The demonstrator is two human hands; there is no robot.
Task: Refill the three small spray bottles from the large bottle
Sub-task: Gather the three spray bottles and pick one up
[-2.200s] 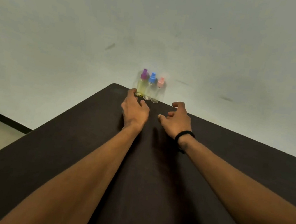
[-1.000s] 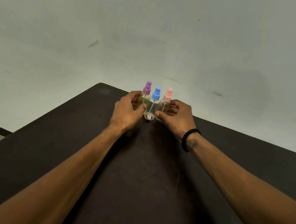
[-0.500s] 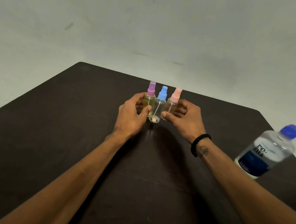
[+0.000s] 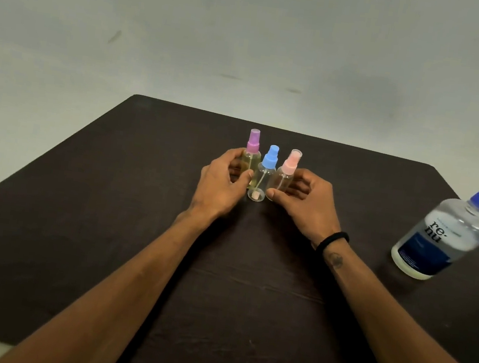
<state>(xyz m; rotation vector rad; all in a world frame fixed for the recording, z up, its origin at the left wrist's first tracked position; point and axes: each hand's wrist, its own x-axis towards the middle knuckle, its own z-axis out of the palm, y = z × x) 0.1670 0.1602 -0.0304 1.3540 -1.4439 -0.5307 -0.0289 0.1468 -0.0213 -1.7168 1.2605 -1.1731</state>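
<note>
Forearms reach from the near table edge toward the middle of the dark table (image 4: 104, 224); the left hand (image 4: 219, 184) curls round the purple-capped bottle (image 4: 251, 160), thumb on its front, while the right hand (image 4: 305, 202) pinches the pink-capped bottle (image 4: 286, 175); the blue-capped bottle (image 4: 263, 178) stands untouched between them, just beside both. All three stand upright, caps on, nothing refilled yet; the step in hand looks like positioning the trio. To do it well, slide them low on their bases rather than lifting, since narrow bottles tip easily; leave gaps between them so each cap can be unscrewed alone. The large bottle (image 4: 444, 235) stands well apart to the right, near that table edge, cap shut; bare table lies near and left; the far edge sits behind the trio, the wall (image 4: 250, 45) beyond.
</note>
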